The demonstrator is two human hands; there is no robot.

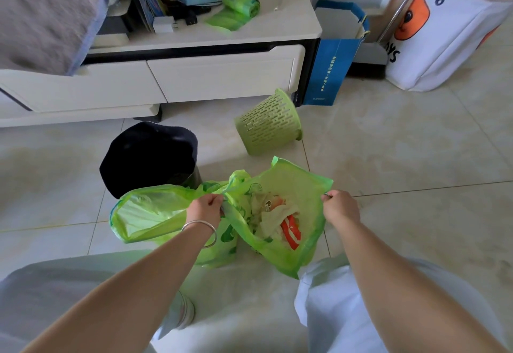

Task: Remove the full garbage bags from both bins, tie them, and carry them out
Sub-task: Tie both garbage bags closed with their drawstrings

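Observation:
Two green garbage bags lie on the floor tiles in front of me. The right bag [302, 186] is held open, with paper scraps and an orange wrapper inside. My left hand [206, 208] pinches its left rim and my right hand [340, 205] pinches its right rim. The left bag [147, 211] lies slack beside it with its mouth open toward the left. Behind them stands a black bin [150, 155], upright. A green slotted bin [269, 125] lies tipped on its side further back.
A white low cabinet [194, 75] runs along the back, with a roll of green bags [238, 5] on top. A blue paper bag [333, 69] and a white tote [433, 33] stand at the right. My knees fill the bottom of the view.

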